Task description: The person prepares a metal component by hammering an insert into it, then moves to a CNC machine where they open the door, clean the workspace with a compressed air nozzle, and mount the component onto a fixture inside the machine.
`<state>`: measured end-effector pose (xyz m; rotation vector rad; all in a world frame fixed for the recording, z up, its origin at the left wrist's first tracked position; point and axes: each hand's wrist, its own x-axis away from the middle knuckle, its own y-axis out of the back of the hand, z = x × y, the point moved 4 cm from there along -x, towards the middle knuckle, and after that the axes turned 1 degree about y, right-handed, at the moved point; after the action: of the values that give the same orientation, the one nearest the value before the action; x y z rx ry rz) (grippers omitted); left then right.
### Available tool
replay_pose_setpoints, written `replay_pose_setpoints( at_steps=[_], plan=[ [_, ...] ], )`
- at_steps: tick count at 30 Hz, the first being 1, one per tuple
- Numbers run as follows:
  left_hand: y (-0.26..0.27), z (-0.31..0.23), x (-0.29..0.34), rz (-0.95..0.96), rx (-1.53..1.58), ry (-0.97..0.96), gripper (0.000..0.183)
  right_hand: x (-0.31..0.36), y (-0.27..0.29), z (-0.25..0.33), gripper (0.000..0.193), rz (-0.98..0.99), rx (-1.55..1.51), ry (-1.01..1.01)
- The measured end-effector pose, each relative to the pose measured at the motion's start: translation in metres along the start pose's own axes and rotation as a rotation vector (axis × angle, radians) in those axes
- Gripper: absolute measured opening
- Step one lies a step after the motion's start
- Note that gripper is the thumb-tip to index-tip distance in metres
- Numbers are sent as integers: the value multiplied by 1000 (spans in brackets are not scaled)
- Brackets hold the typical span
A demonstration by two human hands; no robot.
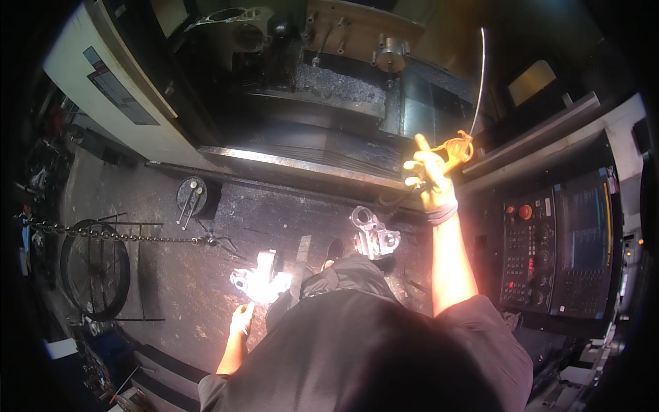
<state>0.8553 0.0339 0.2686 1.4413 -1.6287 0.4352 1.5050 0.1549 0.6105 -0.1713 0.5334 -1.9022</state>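
My right hand point(434, 180), in a pale glove, reaches forward at the machine's opening. It grips an orange air blow gun point(456, 152) whose long, thin metal nozzle point(482, 82) points away from me, slightly bent. Some of the fingers stick out to the left, and part of the gun's handle is hidden by the hand. My left hand point(241, 320), also gloved, hangs low at my left side with loose fingers and nothing visible in it. Just beyond it is a shiny metal casting point(263, 280), washed out by glare. A second metal casting point(373, 233) lies ahead of my body.
The machine's metal sill point(302, 167) crosses ahead, with a fixture plate point(364, 31) and chips inside. A control panel point(556, 240) stands at right. A chain point(123, 235) hangs at left above a black wheel-like ring point(68, 271). A round-based stand point(192, 197) is near the sill.
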Motion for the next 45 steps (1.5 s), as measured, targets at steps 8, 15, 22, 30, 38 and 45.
replay_pose_setpoints(
  at_steps=[8, 15, 22, 30, 38, 45],
  plan=[
    [34, 8, -7, -47, -53, -13, 51, -6, 15, 9, 31, -291, 753, -182],
    [28, 36, 14, 5, -164, 35, 47, -6, -33, -45, 51, -150, 1435, -275],
    [39, 86, -20, -31, -289, 47, 50, -44, -63, -63, 47, -228, 1291, -192],
    [17, 23, -3, 46, -145, -37, 50, -53, -102, -47, 52, -104, 1340, -237],
    [1, 20, 1, 51, -72, 7, 54, 6, 35, -38, 45, -583, 1065, -131],
    [13, -34, 52, 80, -291, 60, 59, 92, 83, -9, 30, -498, 1035, -60]
  ],
)
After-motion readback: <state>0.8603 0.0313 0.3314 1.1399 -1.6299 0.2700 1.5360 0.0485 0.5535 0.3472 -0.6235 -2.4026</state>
